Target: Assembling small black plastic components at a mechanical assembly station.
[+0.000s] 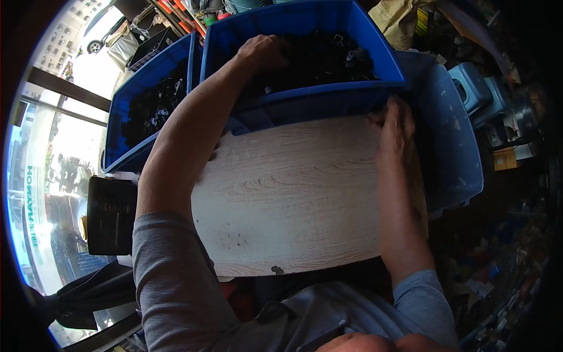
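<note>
My left hand [264, 51] reaches into the large blue bin [305, 91], over a heap of small black parts [319, 58]. Its fingers point down into the dark heap and are mostly hidden, so I cannot tell whether they grip a part. My right hand [399, 120] is by the far right corner of the wood-grain board [293, 188], just in front of the bin's near wall. Its fingers are curled together. Anything between them is too dark or hidden to make out.
Left of the large bin stands another blue bin [132, 154] with black parts. A translucent blue tub [454, 141] sits at the right of the board. A black box-like object [110, 216] is beside my left arm. Light blue plastic items [469, 85] are at the far right.
</note>
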Motion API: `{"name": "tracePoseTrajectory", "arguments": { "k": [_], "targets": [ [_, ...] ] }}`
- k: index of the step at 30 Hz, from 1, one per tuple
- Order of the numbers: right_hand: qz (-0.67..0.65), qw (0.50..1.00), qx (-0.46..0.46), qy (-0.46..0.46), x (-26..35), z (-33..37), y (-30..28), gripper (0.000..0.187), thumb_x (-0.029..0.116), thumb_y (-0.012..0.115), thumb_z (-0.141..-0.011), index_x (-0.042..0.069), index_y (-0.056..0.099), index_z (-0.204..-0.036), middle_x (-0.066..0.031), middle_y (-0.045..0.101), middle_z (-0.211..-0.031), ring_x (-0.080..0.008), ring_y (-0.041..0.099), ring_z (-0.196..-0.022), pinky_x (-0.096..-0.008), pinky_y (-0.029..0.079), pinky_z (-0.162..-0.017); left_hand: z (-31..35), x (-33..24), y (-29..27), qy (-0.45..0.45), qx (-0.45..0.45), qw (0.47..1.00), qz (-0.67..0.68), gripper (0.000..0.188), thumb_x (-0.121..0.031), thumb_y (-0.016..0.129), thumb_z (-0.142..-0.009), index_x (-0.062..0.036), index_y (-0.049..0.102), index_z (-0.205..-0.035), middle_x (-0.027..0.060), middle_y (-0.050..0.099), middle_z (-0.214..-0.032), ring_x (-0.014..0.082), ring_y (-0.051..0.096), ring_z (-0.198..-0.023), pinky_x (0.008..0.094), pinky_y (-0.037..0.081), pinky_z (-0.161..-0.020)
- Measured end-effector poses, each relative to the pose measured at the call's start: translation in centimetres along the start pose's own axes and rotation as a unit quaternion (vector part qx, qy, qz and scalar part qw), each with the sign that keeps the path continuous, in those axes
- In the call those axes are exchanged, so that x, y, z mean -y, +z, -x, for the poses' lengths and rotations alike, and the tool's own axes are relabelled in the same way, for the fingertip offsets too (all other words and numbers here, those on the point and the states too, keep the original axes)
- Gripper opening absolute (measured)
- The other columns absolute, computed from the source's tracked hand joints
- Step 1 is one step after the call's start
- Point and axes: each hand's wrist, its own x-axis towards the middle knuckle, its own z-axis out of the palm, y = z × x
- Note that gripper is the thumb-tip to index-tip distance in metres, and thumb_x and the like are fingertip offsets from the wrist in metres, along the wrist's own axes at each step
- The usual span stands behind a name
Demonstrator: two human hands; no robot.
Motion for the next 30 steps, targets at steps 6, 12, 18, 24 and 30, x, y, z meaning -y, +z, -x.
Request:
{"name": "tracePoseTrajectory", "arguments": {
  "k": [6,12,18,24,30],
  "targets": [
    [0.002,1.0,0.004,0.001,-0.3,-0.1,0.0,0.046,0.036,0.061,-0.098,0.004,0.058,-0.131,-0.0099,0.063,-0.088,-0.0194,0.064,-0.081,-0.0401,0.061,-0.076,0.3,0.8,-0.8,0.026,-0.075,0.996,0.027,0.033,-0.03,0.071,-0.09,-0.0185,0.072,-0.121,0.0093,0.075,-0.111,0.0223,0.073,-0.1,0.0378,0.059,-0.091],
    [0.026,1.0,0.005,0.017,0.6,0.5,0.2,0.049,0.038,0.058,-0.099,0.005,0.056,-0.134,-0.0109,0.063,-0.086,-0.0219,0.064,-0.083,-0.0425,0.06,-0.08,0.8,2.0,-1.6,0.017,-0.155,0.981,0.115,0.03,-0.033,0.071,-0.087,-0.0196,0.074,-0.114,0.0084,0.076,-0.103,0.0243,0.074,-0.097,0.0378,0.058,-0.09],
    [0.037,0.999,0.009,0.029,1.0,0.6,0.5,0.051,0.039,0.057,-0.099,0.004,0.055,-0.136,-0.0117,0.063,-0.09,-0.022,0.064,-0.084,-0.0426,0.059,-0.083,3.3,1.2,-4.5,0.056,-0.218,0.96,0.165,0.028,-0.03,0.069,-0.091,-0.0175,0.074,-0.116,0.0072,0.075,-0.107,0.0222,0.073,-0.097,0.0383,0.058,-0.091],
    [0.041,0.999,0.008,0.01,1.0,0.7,0.3,0.053,0.04,0.058,-0.099,0.004,0.054,-0.138,-0.012,0.063,-0.094,-0.0199,0.064,-0.082,-0.0413,0.059,-0.081,9.5,-3.9,-8.6,0.084,-0.295,0.87,0.386,0.023,-0.01,0.069,-0.085,0.0031,0.072,-0.104,0.0108,0.075,-0.089,0.0138,0.07,-0.084,0.0284,0.056,-0.077],
    [0.016,1.0,-0.004,0.021,-0.2,-0.2,0.2,0.047,0.037,0.058,-0.099,0.005,0.057,-0.134,-0.0094,0.065,-0.086,-0.0178,0.064,-0.076,-0.0378,0.057,-0.074,15.5,-6.8,-5.5,0.116,-0.403,0.87,0.257,0.021,-0.016,0.074,-0.083,-0.0133,0.075,-0.103,0.0118,0.07,-0.095,0.0234,0.071,-0.076,0.0325,0.059,-0.065]
  ]
}}
